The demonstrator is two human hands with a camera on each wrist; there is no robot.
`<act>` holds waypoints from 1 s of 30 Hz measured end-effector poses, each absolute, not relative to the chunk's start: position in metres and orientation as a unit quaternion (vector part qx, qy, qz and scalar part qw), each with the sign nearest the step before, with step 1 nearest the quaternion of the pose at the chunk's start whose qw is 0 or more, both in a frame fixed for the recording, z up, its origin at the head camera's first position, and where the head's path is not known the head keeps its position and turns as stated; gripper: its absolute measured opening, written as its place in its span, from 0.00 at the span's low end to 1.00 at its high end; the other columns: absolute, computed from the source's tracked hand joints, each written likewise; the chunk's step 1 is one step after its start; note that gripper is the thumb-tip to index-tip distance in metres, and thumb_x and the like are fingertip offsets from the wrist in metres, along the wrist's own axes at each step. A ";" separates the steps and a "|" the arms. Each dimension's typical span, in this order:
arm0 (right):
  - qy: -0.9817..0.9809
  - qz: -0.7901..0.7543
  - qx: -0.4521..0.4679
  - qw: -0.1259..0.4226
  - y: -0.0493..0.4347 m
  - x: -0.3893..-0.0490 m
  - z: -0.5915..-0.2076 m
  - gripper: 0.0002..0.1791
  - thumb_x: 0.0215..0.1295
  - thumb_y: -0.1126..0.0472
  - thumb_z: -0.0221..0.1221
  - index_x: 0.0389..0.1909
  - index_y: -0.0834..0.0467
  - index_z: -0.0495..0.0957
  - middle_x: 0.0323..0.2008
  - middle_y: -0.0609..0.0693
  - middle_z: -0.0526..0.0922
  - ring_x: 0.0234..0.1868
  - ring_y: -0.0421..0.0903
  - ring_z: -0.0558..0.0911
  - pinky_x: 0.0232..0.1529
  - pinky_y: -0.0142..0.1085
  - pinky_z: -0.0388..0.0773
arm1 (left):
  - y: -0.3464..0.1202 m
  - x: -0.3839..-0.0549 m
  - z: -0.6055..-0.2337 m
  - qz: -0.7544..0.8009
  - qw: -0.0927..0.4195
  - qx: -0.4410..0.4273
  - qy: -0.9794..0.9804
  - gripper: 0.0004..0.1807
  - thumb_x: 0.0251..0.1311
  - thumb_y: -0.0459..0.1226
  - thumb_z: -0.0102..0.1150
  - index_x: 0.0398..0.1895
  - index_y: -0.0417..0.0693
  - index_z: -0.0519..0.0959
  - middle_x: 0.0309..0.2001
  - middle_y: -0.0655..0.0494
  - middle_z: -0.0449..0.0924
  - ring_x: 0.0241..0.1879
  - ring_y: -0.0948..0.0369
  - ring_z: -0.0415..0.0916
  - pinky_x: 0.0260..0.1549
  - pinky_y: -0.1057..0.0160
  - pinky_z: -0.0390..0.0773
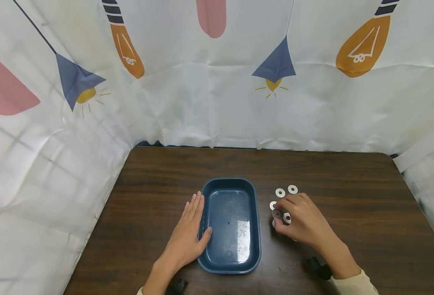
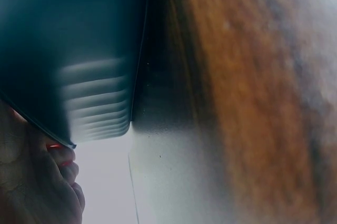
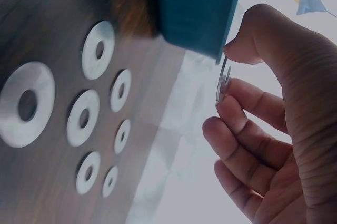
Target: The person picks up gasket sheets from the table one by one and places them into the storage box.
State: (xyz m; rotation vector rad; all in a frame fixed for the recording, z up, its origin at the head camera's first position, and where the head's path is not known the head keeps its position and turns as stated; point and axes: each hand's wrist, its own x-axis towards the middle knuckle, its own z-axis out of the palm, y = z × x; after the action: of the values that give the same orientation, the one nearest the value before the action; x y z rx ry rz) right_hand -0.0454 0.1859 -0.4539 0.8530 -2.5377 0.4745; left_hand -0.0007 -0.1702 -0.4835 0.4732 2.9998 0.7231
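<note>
My left hand [image 1: 187, 233] lies along the left rim of a blue plastic tray [image 1: 228, 223], fingers straight and thumb over the edge. In the left wrist view, its fingers [image 2: 63, 174] show beside the tray's dark outer wall [image 2: 95, 29]. To the right of the tray, my right hand [image 1: 307, 221] pinches a flat metal washer [image 3: 221, 84] between thumb and fingertips. The held washer is raised over the table, seen nearly edge-on in the right wrist view. Several more washers [image 3: 45, 105] lie flat around and below that hand, some partly hidden by it in the head view.
A dark wood-grain table [image 1: 157, 176] carries everything. Behind it hangs a white curtain [image 1: 180, 102] printed with lamps and bulbs, with more white cloth at both sides. Small black devices [image 1: 319, 268] sit at both wrists.
</note>
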 end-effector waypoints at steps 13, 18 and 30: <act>-0.892 0.198 0.343 0.217 0.161 -0.054 -0.445 0.08 0.47 0.58 0.71 0.30 0.52 0.85 0.29 0.44 0.84 0.34 0.42 0.79 0.43 0.42 0.80 | -0.173 0.002 -0.485 0.235 0.000 0.156 0.959 0.52 0.71 0.46 0.62 0.88 0.49 0.41 0.89 0.56 0.35 0.88 0.52 0.39 0.86 0.61 0.32; -0.904 0.189 0.336 0.185 0.153 -0.057 -0.443 0.10 0.49 0.55 0.74 0.32 0.52 0.86 0.32 0.44 0.86 0.39 0.46 0.83 0.49 0.46 0.84 | -0.172 0.000 -0.485 0.232 0.007 0.151 0.961 0.52 0.71 0.47 0.61 0.88 0.51 0.40 0.89 0.54 0.37 0.89 0.55 0.37 0.87 0.54 0.39; -0.907 0.178 0.355 0.141 0.131 -0.070 -0.434 0.11 0.52 0.53 0.75 0.35 0.51 0.88 0.32 0.43 0.86 0.39 0.44 0.83 0.55 0.46 0.83 | -0.170 -0.002 -0.484 0.231 0.014 0.150 0.961 0.51 0.72 0.47 0.60 0.88 0.52 0.41 0.89 0.52 0.39 0.89 0.57 0.34 0.85 0.43 0.50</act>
State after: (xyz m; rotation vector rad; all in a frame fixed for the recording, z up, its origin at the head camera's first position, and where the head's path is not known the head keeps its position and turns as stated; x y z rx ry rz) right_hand -0.0705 0.1306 -0.4341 1.0243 -2.6185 0.5138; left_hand -0.0018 -0.1702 -0.4836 0.4660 2.9934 0.7192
